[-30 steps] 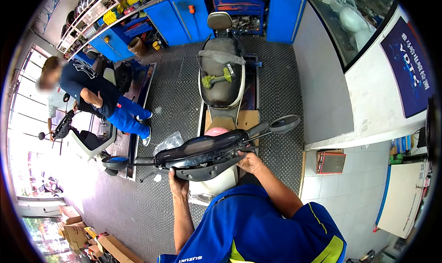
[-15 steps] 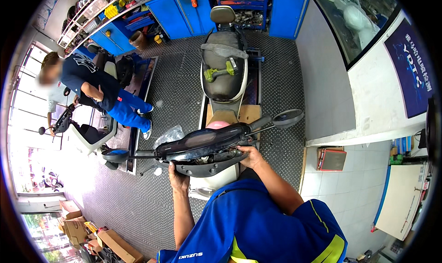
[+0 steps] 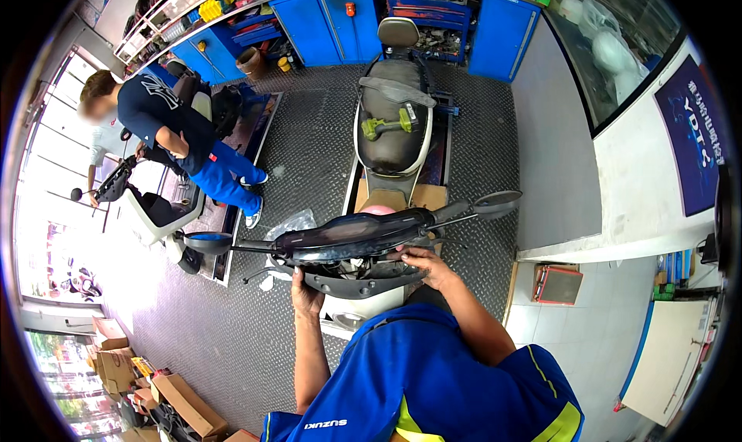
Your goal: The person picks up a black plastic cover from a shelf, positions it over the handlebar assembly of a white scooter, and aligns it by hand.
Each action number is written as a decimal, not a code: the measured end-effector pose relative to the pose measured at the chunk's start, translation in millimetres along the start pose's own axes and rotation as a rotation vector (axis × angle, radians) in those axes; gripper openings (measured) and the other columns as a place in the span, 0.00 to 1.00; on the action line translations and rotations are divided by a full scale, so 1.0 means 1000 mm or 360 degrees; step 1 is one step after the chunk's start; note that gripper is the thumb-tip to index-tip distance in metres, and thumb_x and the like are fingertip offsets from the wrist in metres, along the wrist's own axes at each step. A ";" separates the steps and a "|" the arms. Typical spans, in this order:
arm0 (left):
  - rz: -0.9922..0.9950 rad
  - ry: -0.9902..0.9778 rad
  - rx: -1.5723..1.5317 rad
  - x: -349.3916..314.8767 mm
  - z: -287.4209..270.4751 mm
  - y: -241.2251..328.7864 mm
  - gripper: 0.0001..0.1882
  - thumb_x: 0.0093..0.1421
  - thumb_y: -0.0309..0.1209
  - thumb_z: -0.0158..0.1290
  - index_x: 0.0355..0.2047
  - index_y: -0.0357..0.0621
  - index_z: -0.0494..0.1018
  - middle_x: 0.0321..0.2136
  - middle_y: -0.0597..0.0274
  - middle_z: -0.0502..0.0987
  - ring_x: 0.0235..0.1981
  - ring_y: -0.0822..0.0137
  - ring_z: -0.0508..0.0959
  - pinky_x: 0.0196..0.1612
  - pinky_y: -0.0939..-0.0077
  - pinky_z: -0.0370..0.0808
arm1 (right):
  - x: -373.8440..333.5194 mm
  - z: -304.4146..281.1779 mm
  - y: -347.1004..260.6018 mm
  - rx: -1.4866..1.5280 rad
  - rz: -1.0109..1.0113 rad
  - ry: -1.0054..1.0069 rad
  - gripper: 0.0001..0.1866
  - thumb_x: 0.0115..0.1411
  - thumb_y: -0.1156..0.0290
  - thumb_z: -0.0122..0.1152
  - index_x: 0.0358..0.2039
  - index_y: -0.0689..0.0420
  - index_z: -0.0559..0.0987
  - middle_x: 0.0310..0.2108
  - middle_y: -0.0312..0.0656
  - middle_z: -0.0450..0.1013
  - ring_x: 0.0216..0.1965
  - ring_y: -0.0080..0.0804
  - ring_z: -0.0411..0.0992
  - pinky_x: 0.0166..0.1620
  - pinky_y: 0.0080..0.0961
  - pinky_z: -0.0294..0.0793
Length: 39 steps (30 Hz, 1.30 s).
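A scooter's handlebar stands in front of me, with its dark instrument panel (image 3: 348, 238) facing up. Along its near side is a black plastic handlebar cover (image 3: 352, 286), parted from the panel by a gap where some inner parts and wiring show. My left hand (image 3: 307, 293) is closed on the cover's left end, thumb up. At the other end my right hand (image 3: 429, 266) grips the cover, its fingers reaching over the edge by the gap; the fingertips are partly hidden. Below the cover shows the white front body (image 3: 344, 312) of the scooter.
A green cordless drill (image 3: 388, 125) lies on the scooter's seat (image 3: 394, 152). Mirrors (image 3: 498, 203) stick out at both sides. A person (image 3: 178, 136) stands at the left by another scooter (image 3: 147, 218). Blue cabinets (image 3: 305, 28) line the back; cardboard boxes (image 3: 189, 403) lie lower left.
The scene has shifted slightly right in my view. My right hand's fingers have moved and now reach further over the cover's edge. My left hand keeps its hold.
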<state>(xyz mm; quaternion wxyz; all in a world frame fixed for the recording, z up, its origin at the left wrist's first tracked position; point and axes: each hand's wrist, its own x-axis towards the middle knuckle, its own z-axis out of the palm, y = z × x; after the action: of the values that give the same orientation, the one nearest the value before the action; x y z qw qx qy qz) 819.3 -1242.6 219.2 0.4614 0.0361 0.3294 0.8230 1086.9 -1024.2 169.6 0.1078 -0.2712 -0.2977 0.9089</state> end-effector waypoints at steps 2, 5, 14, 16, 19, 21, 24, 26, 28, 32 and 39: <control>-0.0026 0.0023 -0.0022 0.001 -0.007 0.001 0.32 0.64 0.47 0.64 0.63 0.45 0.72 0.58 0.58 0.78 0.59 0.54 0.77 0.67 0.51 0.70 | 0.002 -0.005 -0.005 -0.0613 -0.0005 -0.0111 0.22 0.73 0.60 0.58 0.59 0.62 0.80 0.61 0.45 0.75 0.66 0.36 0.68 0.69 0.34 0.64; -0.0053 0.0058 -0.0068 -0.001 -0.014 -0.001 0.29 0.64 0.47 0.64 0.60 0.45 0.75 0.54 0.58 0.81 0.56 0.54 0.79 0.65 0.52 0.72 | -0.008 0.005 -0.026 -0.1085 0.0054 -0.0195 0.24 0.76 0.55 0.53 0.61 0.61 0.79 0.60 0.44 0.75 0.66 0.36 0.67 0.69 0.33 0.63; -0.0072 0.0029 -0.0141 0.003 -0.040 -0.009 0.29 0.62 0.48 0.65 0.57 0.44 0.76 0.52 0.56 0.82 0.55 0.53 0.80 0.65 0.51 0.73 | 0.004 0.089 -0.057 -0.2004 -0.0085 -0.0802 0.27 0.78 0.50 0.45 0.59 0.62 0.75 0.59 0.48 0.74 0.60 0.41 0.73 0.61 0.35 0.72; -0.0101 -0.0006 -0.0157 0.002 -0.038 -0.008 0.28 0.62 0.46 0.66 0.56 0.43 0.76 0.52 0.56 0.81 0.55 0.54 0.80 0.66 0.52 0.72 | 0.018 0.096 -0.043 -0.2139 -0.0133 -0.0784 0.27 0.78 0.49 0.45 0.59 0.61 0.75 0.56 0.48 0.74 0.58 0.43 0.74 0.60 0.36 0.72; -0.0065 0.0016 -0.0163 0.002 -0.043 -0.011 0.29 0.61 0.45 0.67 0.57 0.43 0.76 0.53 0.56 0.81 0.56 0.53 0.80 0.66 0.51 0.72 | 0.035 0.100 -0.029 -0.2127 -0.0076 -0.0824 0.28 0.79 0.48 0.42 0.58 0.61 0.75 0.56 0.48 0.74 0.57 0.44 0.74 0.61 0.36 0.71; -0.0082 0.0010 -0.0161 0.002 -0.048 -0.012 0.29 0.61 0.46 0.67 0.57 0.43 0.76 0.53 0.56 0.81 0.56 0.53 0.79 0.66 0.51 0.72 | 0.046 0.102 -0.020 -0.2135 0.0000 -0.0835 0.30 0.79 0.47 0.40 0.58 0.62 0.75 0.56 0.50 0.73 0.59 0.46 0.73 0.61 0.38 0.71; -0.0069 0.0031 -0.0124 -0.001 -0.038 -0.011 0.30 0.61 0.47 0.66 0.57 0.42 0.76 0.53 0.55 0.81 0.55 0.52 0.80 0.65 0.51 0.72 | 0.051 0.107 -0.012 -0.2111 -0.0147 -0.0880 0.30 0.79 0.47 0.39 0.55 0.63 0.76 0.54 0.51 0.74 0.58 0.49 0.73 0.61 0.42 0.70; -0.0075 0.0040 -0.0102 0.001 -0.046 -0.013 0.32 0.60 0.50 0.67 0.56 0.41 0.76 0.53 0.53 0.82 0.55 0.51 0.80 0.64 0.51 0.73 | 0.056 0.118 -0.009 -0.2341 -0.0009 -0.0842 0.29 0.78 0.49 0.41 0.59 0.62 0.75 0.58 0.54 0.73 0.61 0.53 0.71 0.64 0.42 0.68; -0.0088 0.0008 -0.0117 0.001 -0.051 -0.012 0.29 0.61 0.49 0.66 0.55 0.42 0.76 0.51 0.55 0.82 0.54 0.52 0.80 0.63 0.52 0.74 | 0.060 0.132 -0.009 -0.2521 0.0147 -0.0857 0.29 0.78 0.49 0.42 0.61 0.61 0.74 0.62 0.55 0.71 0.63 0.54 0.70 0.66 0.41 0.68; -0.0096 -0.0053 -0.0133 0.002 -0.047 -0.013 0.28 0.62 0.48 0.65 0.54 0.42 0.76 0.49 0.55 0.82 0.52 0.53 0.81 0.61 0.53 0.76 | 0.071 0.129 -0.001 -0.2285 -0.0037 -0.0889 0.26 0.76 0.52 0.48 0.62 0.59 0.75 0.62 0.56 0.72 0.63 0.54 0.70 0.66 0.42 0.68; -0.0074 0.0023 -0.0121 0.006 -0.077 -0.022 0.30 0.62 0.51 0.64 0.52 0.38 0.78 0.50 0.50 0.83 0.52 0.50 0.81 0.62 0.50 0.76 | 0.072 0.149 -0.005 -0.2468 0.0207 -0.0816 0.27 0.71 0.58 0.55 0.65 0.57 0.74 0.63 0.57 0.72 0.64 0.54 0.70 0.67 0.41 0.68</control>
<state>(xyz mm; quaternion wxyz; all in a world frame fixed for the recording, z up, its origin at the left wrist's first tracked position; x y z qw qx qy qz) 804.0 -1269.8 144.9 0.4790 0.0050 0.3019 0.8242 944.2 -1065.9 242.1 -0.2348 -0.0692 -0.8408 0.4829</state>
